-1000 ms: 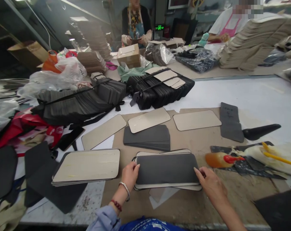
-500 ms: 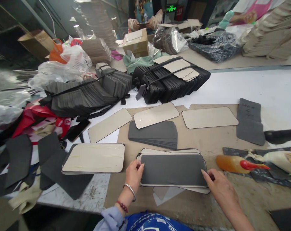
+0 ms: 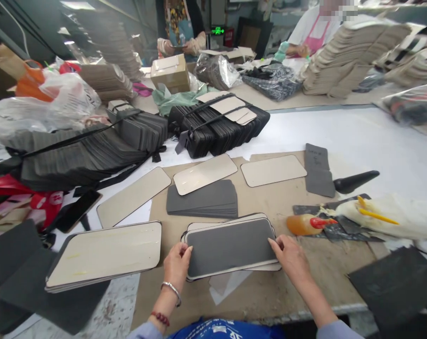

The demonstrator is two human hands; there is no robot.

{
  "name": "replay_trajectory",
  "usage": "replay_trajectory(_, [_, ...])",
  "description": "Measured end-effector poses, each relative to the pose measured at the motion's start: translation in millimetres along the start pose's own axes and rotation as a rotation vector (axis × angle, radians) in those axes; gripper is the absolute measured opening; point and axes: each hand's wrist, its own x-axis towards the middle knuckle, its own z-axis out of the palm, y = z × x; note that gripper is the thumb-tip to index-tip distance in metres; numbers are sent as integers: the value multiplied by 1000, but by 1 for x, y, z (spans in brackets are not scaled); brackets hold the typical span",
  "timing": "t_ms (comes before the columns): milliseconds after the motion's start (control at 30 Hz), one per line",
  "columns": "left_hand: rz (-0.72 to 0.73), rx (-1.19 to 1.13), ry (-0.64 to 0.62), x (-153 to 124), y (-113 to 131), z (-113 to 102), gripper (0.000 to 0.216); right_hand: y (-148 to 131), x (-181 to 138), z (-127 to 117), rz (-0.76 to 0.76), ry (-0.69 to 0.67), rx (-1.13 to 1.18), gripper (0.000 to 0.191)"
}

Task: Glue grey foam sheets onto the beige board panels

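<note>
A dark grey rounded rectangular sheet (image 3: 231,247) with a beige border lies on top of a small stack of similar beige, black-edged boards (image 3: 266,267) in front of me. At its left end, my left hand (image 3: 177,262) pinches the edge between thumb and fingers. My right hand (image 3: 291,256) grips the right edge the same way, its fingertips partly hidden. To the left sits another pile of beige boards (image 3: 109,252) with yellowish streaks on top. Just behind the sheet, several plain grey sheets (image 3: 202,200) are fanned out, partly under a beige board (image 3: 205,174).
An amber glue bottle with a red tip (image 3: 307,224) lies at the right, by a white bottle with a yellow nozzle (image 3: 369,214). Strapped black bundles (image 3: 220,125) and grey bundles (image 3: 79,155) stand behind. A phone (image 3: 78,211) lies left. Two people work across the table.
My view has turned to the right, so things on the table appear farther left. Both hands stay at the sheet's ends, and its right end now looks slightly raised in view.
</note>
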Motion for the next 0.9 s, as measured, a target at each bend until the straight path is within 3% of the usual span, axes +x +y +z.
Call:
replay_trajectory(533, [-74, -18, -56, 4, 4, -8, 17, 4, 1, 3, 12, -31, 21, 33])
replay_trajectory(900, [-92, -73, -28, 9, -1, -4, 14, 7, 4, 6, 7, -8, 53, 44])
